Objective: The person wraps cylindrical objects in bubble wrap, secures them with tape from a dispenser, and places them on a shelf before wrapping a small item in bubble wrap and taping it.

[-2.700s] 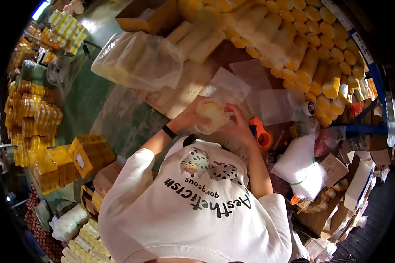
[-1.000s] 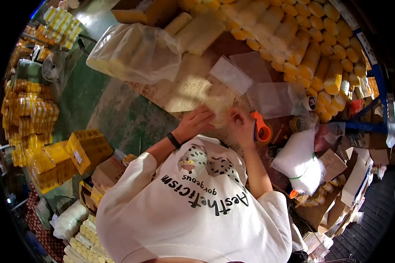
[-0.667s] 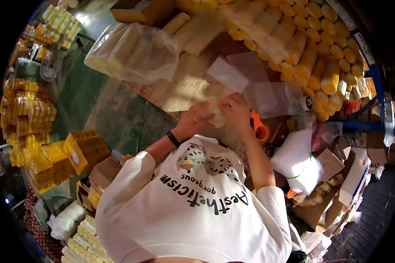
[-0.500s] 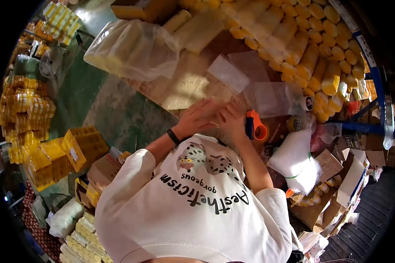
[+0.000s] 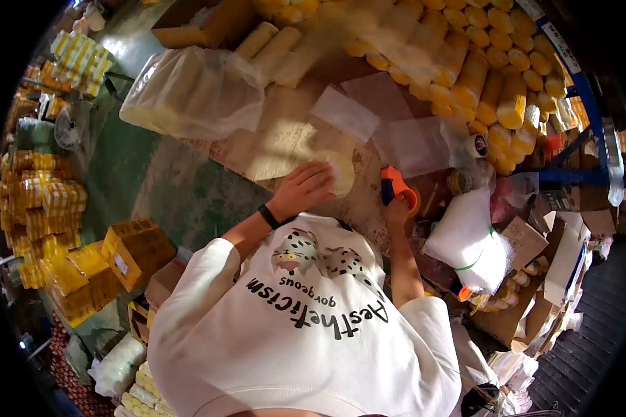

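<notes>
My left hand (image 5: 305, 187), with a black band at the wrist, lies with its fingers stretched out over a pale yellowish, round-edged item (image 5: 341, 175) on the work table (image 5: 271, 165). Part of that item is hidden under the fingers, so I cannot tell what it is. To the right, my right hand (image 5: 396, 211) has its fingers closed around the lower end of an orange and blue tape dispenser (image 5: 405, 189). Thin clear plastic sheets (image 5: 346, 113) lie flat just beyond both hands.
A clear bag of pale rolls (image 5: 191, 90) lies at the far left of the table, beside an open cardboard box (image 5: 205, 26). Yellow-ended rolls (image 5: 497, 76) are piled at the far right. A white wrapped bundle (image 5: 466, 233) is near my right arm; yellow-taped cartons (image 5: 135, 254) stand left.
My hands were together in the middle and have parted. The right one has moved right and taken hold of the tape dispenser; the left now lies flat on the pale item.
</notes>
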`<state>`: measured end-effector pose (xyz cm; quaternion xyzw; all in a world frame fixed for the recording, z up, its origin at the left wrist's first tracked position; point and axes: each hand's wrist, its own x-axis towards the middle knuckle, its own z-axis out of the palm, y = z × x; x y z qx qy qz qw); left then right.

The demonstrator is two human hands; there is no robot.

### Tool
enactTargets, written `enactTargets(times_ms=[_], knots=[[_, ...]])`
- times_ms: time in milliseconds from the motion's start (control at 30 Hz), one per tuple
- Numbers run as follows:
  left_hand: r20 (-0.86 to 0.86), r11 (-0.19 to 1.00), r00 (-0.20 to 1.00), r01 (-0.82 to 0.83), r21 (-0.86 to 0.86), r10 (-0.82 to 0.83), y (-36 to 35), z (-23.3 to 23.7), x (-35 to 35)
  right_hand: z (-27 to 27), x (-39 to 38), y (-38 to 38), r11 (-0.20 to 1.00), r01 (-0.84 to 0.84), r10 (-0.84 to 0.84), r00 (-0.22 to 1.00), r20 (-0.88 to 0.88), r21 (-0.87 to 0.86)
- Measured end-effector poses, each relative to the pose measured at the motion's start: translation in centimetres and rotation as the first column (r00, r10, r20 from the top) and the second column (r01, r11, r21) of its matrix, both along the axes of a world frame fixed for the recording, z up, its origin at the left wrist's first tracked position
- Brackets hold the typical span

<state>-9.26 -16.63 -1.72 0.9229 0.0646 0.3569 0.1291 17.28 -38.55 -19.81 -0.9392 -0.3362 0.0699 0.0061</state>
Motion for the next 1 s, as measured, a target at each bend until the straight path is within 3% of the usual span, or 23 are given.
enactTargets(times_ms=[33, 133, 167, 233, 267, 300, 367, 400, 500, 533, 567, 667, 733, 800, 1000], knots=[[0.009, 1.000, 1.000, -0.018, 0.023, 0.018, -0.1, 0.2, 0.1, 0.0, -0.5, 0.1, 0.999, 0.034, -0.034, 0.999, -0.010, -0.007], [0.027, 0.992, 0.996, -0.091, 0.092, 0.089, -0.3, 0.4, 0.5, 2.9, -1.4, -0.3, 0.970, 0.145, -0.115, 0.981, -0.157, 0.195], [0.027, 0.986, 0.992, -0.126, 0.113, 0.124, -0.6, 0.0, 0.8, 4.5, -1.6, -0.3, 0.893, 0.274, -0.146, 0.927, -0.346, 0.356], [-0.011, 0.971, 0.980, -0.193, 0.142, 0.197, -1.4, 0.0, 1.4, 8.1, -2.1, -0.6, 0.628, 0.569, -0.082, 0.727, -0.682, 0.531], [-0.047, 0.962, 0.971, -0.224, 0.155, 0.233, -1.9, 0.2, 1.8, 9.7, -2.4, -1.1, 0.458, 0.711, 0.007, 0.597, -0.802, 0.533], [-0.082, 0.953, 0.960, -0.253, 0.169, 0.269, -2.3, 0.4, 2.1, 11.2, -3.0, -2.1, 0.370, 0.799, 0.146, 0.454, -0.879, 0.474], [-0.169, 0.954, 0.944, -0.259, 0.150, 0.283, -3.2, 1.3, 2.4, 13.5, -3.9, -4.2, 0.229, 0.930, 0.448, 0.161, -0.879, 0.288], [-0.214, 0.955, 0.934, -0.261, 0.141, 0.287, -3.5, 2.1, 2.5, 13.9, -4.2, -4.8, 0.258, 0.905, 0.627, 0.110, -0.771, 0.339], [-0.265, 0.990, 0.954, -0.136, 0.033, 0.140, -3.9, 4.8, 1.5, 15.6, -6.7, -6.0, 0.280, 0.947, 0.749, -0.115, -0.652, 0.155], [-0.294, 0.998, 0.954, -0.056, 0.008, 0.056, -3.5, 5.6, 1.2, 17.0, -7.8, -5.5, 0.338, 0.897, 0.726, -0.054, -0.686, 0.287], [-0.318, 1.000, 0.948, 0.025, -0.018, -0.029, -2.5, 6.2, 1.1, 20.1, -9.1, -4.1, 0.298, 0.932, 0.729, -0.084, -0.679, 0.205], [-0.438, 0.944, 0.840, 0.318, -0.084, -0.321, 1.0, 6.8, 1.2, 18.2, -10.2, -4.9, 0.361, 0.899, 0.731, -0.108, -0.674, 0.248], [-0.500, 0.860, 0.709, 0.478, -0.179, -0.498, 3.4, 6.7, 1.9, 16.7, -11.4, -5.5, 0.331, 0.905, 0.687, -0.038, -0.725, 0.267], [-0.472, 0.789, 0.658, 0.596, -0.149, -0.586, 5.2, 6.9, 2.7, 17.0, -12.8, -5.6, 0.333, 0.901, 0.582, 0.036, -0.812, 0.279], [-0.450, 0.627, 0.507, 0.760, -0.168, -0.735, 8.7, 5.6, 4.0, 21.4, -19.2, -2.6, -0.053, 0.910, 0.596, 0.360, -0.718, 0.412]])
